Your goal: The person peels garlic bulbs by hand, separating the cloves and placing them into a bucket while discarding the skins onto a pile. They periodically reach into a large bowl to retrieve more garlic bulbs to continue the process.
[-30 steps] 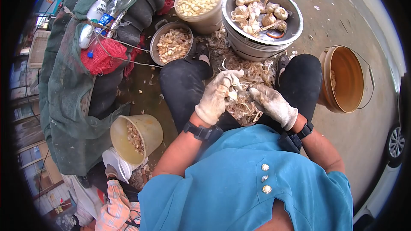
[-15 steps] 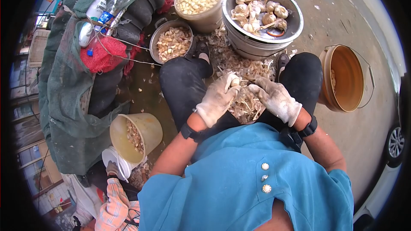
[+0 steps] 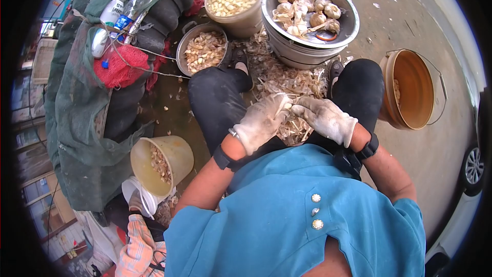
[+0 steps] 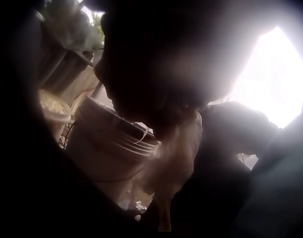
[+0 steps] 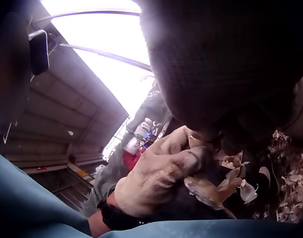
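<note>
My gloved left hand pinches a pale garlic clove between thumb and fingers, low between the knees. In the right wrist view the clove shows at the tips of the left thumb and forefinger, with papery skin just below them. My gloved right hand meets it from the other side, thumb and fingertips closed in at the clove. The right fingertips are dark in the right wrist view. Under both hands lies a heap of garlic skins. The left wrist view is mostly in shadow.
Ahead, a metal bowl of garlic bulbs sits on a bucket. Beside it stand a tub of peeled cloves and a pot of unpeeled ones. A tipped bucket lies left, an orange-brown bucket right. Another person's sleeve shows lower left.
My two hands have drawn together until their fingertips meet at the clove. The loose skin seen at the left fingers a second ago no longer shows there. The head view has shifted slightly.
</note>
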A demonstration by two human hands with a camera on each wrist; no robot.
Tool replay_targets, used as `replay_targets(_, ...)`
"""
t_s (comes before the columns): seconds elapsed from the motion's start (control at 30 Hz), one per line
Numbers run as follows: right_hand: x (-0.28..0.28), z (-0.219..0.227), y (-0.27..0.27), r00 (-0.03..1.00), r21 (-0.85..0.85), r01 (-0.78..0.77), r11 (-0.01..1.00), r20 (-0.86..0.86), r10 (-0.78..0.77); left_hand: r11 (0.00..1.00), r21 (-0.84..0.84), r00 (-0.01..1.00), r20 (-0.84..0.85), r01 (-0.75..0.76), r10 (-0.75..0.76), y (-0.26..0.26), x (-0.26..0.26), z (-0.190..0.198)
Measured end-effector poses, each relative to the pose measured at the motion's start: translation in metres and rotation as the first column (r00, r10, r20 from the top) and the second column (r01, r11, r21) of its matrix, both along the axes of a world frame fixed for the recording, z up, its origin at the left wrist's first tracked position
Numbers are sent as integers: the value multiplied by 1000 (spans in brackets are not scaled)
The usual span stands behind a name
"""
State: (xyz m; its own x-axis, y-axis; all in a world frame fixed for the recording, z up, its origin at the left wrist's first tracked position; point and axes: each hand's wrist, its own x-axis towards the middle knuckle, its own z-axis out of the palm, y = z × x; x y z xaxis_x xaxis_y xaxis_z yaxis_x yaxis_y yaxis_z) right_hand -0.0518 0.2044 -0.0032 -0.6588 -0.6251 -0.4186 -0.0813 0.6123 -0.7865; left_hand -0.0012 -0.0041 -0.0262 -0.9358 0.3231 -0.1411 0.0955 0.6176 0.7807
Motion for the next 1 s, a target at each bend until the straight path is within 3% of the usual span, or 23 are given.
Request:
replay_targets(0.07, -1, -1, 0, 1000, -55, 1, 999, 27, 1, 980, 196, 992, 121, -40, 16, -2, 0, 2)
replay_targets(0.1, -2, -1, 0, 999, -26, 4, 1000, 43, -3, 980, 196, 993, 120, -37, 14, -2, -1, 8)
replay_targets(0.17, -3, -3, 0, 998, 2, 12, 1000, 58, -12, 888, 396, 921, 382, -233, 71, -2, -2, 22)
replay_targets(0.3, 5, -20, 2, 994, -26, 70, 997, 86, -67, 881, 447, 968, 247, -152, 42, -9, -6, -4)
replay_targets(0.33, 11, -30, 4, 991, -69, 73, 995, 118, -65, 837, 516, 968, 244, -184, 62, -7, -4, 3)
replay_targets(0.37, 19, -45, 5, 999, -78, 47, 996, 14, -46, 785, 585, 967, 244, -203, 68, -5, -4, 6)
replay_targets(0.4, 14, -18, 2, 994, -1, -63, 998, 86, 63, 731, 621, 943, 320, -282, 93, -2, -4, 4)
replay_targets(0.47, 23, -24, 2, 995, -43, -37, 998, 88, 41, 610, 687, 901, 421, -395, 109, 7, -5, 1)
replay_targets(0.5, 21, -24, 3, 978, -8, -62, 998, 199, 62, 543, 721, 888, 446, -430, 111, 9, -7, 3)
replay_targets(0.57, 21, -33, 6, 988, -97, -28, 995, 148, 42, 559, 707, 885, 452, -433, 113, 14, -8, 8)
replay_targets(0.63, 18, -33, 9, 995, -49, -39, 998, 90, 43, 707, 620, 910, 406, -341, 83, 6, -8, 18)
replay_targets(0.7, 14, -28, 13, 988, 6, 20, 1000, 154, -20, 720, 603, 908, 411, -343, 88, 7, -10, 18)
replay_targets(0.77, 10, -25, 19, 972, -156, 72, 985, 231, -34, 713, 589, 891, 438, -381, 115, 5, -8, 16)
replay_targets(0.8, 7, -30, 18, 991, -131, 48, 990, 130, -31, 697, 616, 901, 422, -367, 100, 7, -8, 18)
replay_targets(0.83, 7, -28, 19, 988, -154, 99, 983, 132, -79, 679, 644, 910, 406, -351, 85, 8, -8, 20)
replay_targets(0.9, 6, -16, 22, 902, -258, 208, 944, 423, -83, 681, 680, 940, 339, -272, 38, 6, -7, 12)
replay_targets(1.0, 7, -18, 18, 899, -313, 235, 920, 429, -84, 715, 672, 963, 268, -189, 3, 3, -7, 12)
